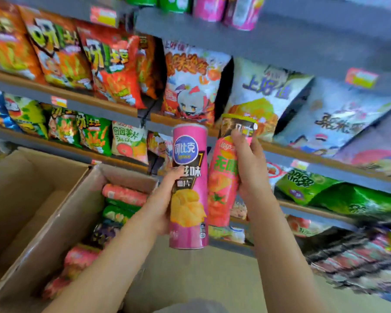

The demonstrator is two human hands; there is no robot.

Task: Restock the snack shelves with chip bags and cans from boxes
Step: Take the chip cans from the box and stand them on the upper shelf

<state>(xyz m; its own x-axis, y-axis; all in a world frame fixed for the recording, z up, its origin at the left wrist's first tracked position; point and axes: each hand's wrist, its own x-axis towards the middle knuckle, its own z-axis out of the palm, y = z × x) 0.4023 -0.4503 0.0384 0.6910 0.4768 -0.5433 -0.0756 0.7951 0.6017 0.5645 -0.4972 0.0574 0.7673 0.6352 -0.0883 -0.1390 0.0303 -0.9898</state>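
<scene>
Hands side by side: left (165,199) grips pink can (189,188), right (250,168) red can (224,177)

Both forearms (113,251) are bare with no sleeves, watch or rings, and grey cloth (190,307) shows at the bottom centre of the frame.

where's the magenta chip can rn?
Head view, centre: the magenta chip can is held upright in the left hand, right beside the red chip can in the right hand, above the open cardboard box.
</scene>
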